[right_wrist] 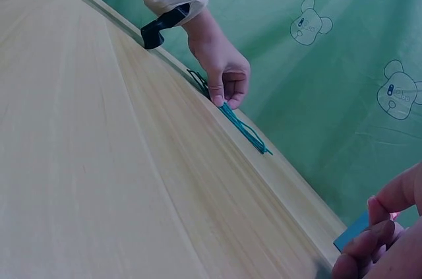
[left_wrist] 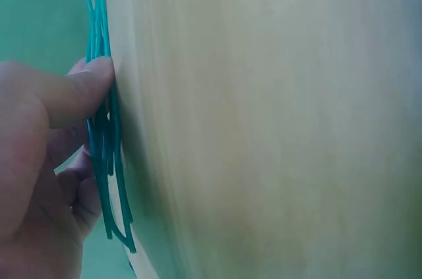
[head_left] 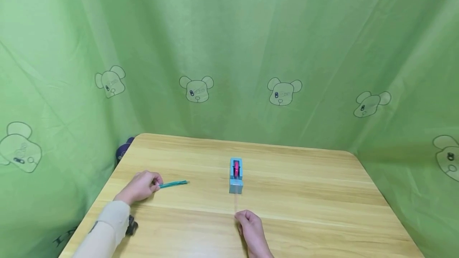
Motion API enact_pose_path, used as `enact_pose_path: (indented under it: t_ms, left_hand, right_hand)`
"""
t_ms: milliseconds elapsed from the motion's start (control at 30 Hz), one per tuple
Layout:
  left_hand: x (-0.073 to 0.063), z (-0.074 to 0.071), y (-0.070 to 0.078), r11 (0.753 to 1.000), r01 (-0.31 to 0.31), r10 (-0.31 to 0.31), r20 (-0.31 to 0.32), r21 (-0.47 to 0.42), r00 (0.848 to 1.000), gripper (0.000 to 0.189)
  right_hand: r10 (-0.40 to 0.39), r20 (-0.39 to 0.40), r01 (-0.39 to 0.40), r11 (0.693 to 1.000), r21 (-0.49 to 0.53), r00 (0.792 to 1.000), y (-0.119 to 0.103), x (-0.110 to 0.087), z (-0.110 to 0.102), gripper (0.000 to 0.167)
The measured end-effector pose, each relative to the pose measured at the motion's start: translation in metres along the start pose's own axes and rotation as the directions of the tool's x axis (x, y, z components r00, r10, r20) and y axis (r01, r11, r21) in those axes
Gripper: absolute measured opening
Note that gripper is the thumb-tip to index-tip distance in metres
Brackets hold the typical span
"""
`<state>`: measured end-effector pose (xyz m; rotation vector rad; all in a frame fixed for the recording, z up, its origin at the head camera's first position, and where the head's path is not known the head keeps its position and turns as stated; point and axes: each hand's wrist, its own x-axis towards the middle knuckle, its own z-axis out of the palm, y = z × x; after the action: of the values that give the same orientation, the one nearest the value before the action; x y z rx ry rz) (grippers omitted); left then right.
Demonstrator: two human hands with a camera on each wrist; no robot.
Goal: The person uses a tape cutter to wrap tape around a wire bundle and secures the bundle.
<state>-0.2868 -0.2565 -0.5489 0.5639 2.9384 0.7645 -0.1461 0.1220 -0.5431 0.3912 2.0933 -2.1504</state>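
Observation:
My left hand (head_left: 142,186) pinches a thin bundle of teal cords (head_left: 173,184) between thumb and fingers at the table's left. Seen from the left wrist, the cords (left_wrist: 94,140) run past the thumb on both sides, with loose ends and loops. At the middle of the table stands a light blue tape dispenser (head_left: 235,188) with a red-pink roll (head_left: 236,169) in it. A clear strip of tape (head_left: 236,202) stretches from its front edge toward me, and my right hand (head_left: 250,228) pinches the strip's end. In the right wrist view, those fingers (right_wrist: 369,243) partly hide the dispenser.
The wooden table (head_left: 315,202) has rounded far corners. Green curtains (head_left: 236,43) with bear-head prints surround its back and sides. A black device (head_left: 131,226) sits at my left wrist, beside the pale sleeve (head_left: 114,218).

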Motion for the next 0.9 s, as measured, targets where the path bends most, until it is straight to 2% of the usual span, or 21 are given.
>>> enact_pose_path:
  t_ms: [200, 333, 467, 667, 900]
  left_hand:
    - [-0.0013, -0.0008, 0.0026, 0.998, -0.02, 0.021, -0.01, 0.058, 1.0, 0.013]
    - [-0.0024, -0.0005, 0.0034, 0.997, -0.027, 0.029, -0.036, 0.07, 0.999, 0.013]
    - [-0.0026, 0.0004, 0.0046, 0.997, -0.02, 0.022, -0.032, 0.072, 0.999, 0.013]
    - [-0.0027, -0.0009, 0.0069, 0.999, 0.003, -0.003, 0.005, 0.04, 1.0, 0.012]
    - [-0.0044, -0.002, 0.0097, 1.0, -0.003, 0.004, 0.029, -0.031, 1.0, 0.011]
  right_hand:
    - [0.001, -0.003, -0.001, 1.0, -0.006, 1.0, -0.001, -0.0008, 0.0008, 0.017]
    - [0.004, -0.005, -0.004, 1.0, -0.007, 1.0, -0.0014, -0.0012, 0.0008, 0.017]
    - [0.011, -0.011, -0.011, 1.0, -0.012, 1.0, -0.0019, -0.0015, 0.0008, 0.017]
    - [0.013, -0.015, -0.014, 1.0, -0.014, 1.0, -0.0024, -0.002, 0.001, 0.018]
    - [0.011, -0.018, -0.012, 1.0, -0.011, 1.0, -0.0014, -0.0022, 0.0008, 0.018]
